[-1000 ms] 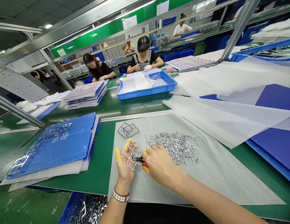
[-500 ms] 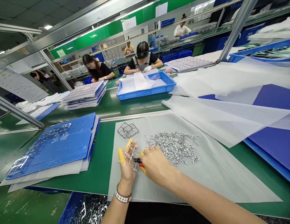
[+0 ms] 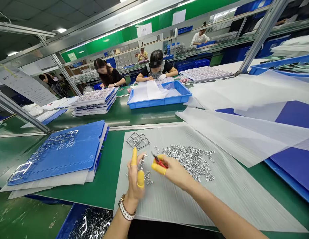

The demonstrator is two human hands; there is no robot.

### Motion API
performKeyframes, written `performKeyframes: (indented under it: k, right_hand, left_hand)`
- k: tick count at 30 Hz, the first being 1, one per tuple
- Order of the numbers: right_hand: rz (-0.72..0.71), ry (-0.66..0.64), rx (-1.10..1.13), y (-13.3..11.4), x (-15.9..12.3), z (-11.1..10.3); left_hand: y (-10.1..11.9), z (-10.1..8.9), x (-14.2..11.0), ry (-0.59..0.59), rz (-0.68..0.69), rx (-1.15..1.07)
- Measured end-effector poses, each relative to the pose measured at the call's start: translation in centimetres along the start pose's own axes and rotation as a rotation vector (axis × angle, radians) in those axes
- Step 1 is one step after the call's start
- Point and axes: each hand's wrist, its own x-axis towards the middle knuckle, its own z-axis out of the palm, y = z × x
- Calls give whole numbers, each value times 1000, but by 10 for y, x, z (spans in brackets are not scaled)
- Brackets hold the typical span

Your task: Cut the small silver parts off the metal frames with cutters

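Fingers [image 3: 134, 156] of my left hand [image 3: 134, 179] are curled together, two of the tips covered in yellow, and between them and my thumb they pinch a silver metal piece [image 3: 142, 162]. Motion blur hides its exact shape. It is raised just above a pale sheet [image 3: 164, 205] spread over the green bench [image 3: 101, 196]. A pale, checkered band [image 3: 126, 210] circles my left wrist.

To the right, my right hand [image 3: 178, 171] closes around a red-handled tool [image 3: 160, 161], yellow covers on thumb and finger; its dark tip points up and to the left, near the metal piece but apart from it.

Just behind my right hand lies a wide heap of small silver parts [image 3: 190, 159]. A much smaller cluster [image 3: 149, 181] sits between my two hands. Beyond my left hand, dark square frames [image 3: 138, 140] overlap, lying flat on the sheet.

At the left of the bench is a stack of blue boards [image 3: 87, 146] with pale sheets between them; white handwritten characters mark the top one, and more metal frames rest along its left side. Below the bench edge, a blue bin [image 3: 66, 220] holds shiny metal scraps [image 3: 94, 219].

Across from me, a blue tray [image 3: 159, 102] carries white sheets. Behind it, two co-workers in dark tops bend over their own work.
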Motion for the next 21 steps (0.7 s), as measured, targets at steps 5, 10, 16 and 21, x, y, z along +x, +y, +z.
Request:
performKeyframes:
  k: [5,10,16,21]
  right_hand:
    - [184,81,719,3,10,12]
    - [171,155,877,8,13,20]
    - [-246,354,150,17,3,32]
    - [-785,180,-456,17,-10,60]
  left_hand:
    - [-5,-2,-3,-270,288,411]
    - [-3,-5,-2,-230,415,538]
    - [-2,-11,5,67,-153,-92]
    - [1,-6,19,65,-460,-481]
